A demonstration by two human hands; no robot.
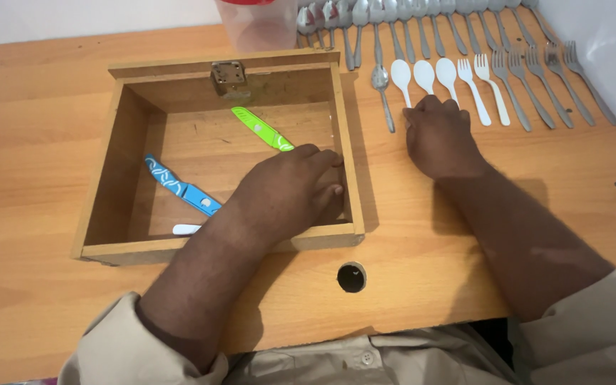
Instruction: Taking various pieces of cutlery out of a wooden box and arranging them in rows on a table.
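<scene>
The wooden table (51, 107) carries an open wooden box (347, 142), stiff-walled and likely heavy enough to stay put under a resting hand; a metal latch plate (228, 77) sits on its far wall. The left hand (290, 189) lies inside the box at its right end, fingers curled against the right wall, and whether it grips anything cannot be told, since the palm side is hidden. In the box lie a green plastic knife (261, 128), its tip running under the left hand, a blue patterned plastic knife (179, 187) and a white plastic piece (186, 229), largely cut off by the near wall and not identifiable. These knives look light, stiff and smooth (likely to skate on the box floor), best pinched across the handle. The right hand (440, 135) rests flat on the table outside the box, fingers loosely bent, fingertips touching the handles of three white plastic spoons (424, 73); it grips nothing visible. Beside them lie two white plastic forks (480, 78), a small metal spoon (382, 82), and a row of metal spoons and forks (465, 28) (heavier, rigid, slippery), partly cut off by the frame's top edge. A clear plastic container (258, 25) stands behind the box, its upper part out of view. A round hole (351, 276) pierces the table's near edge.
</scene>
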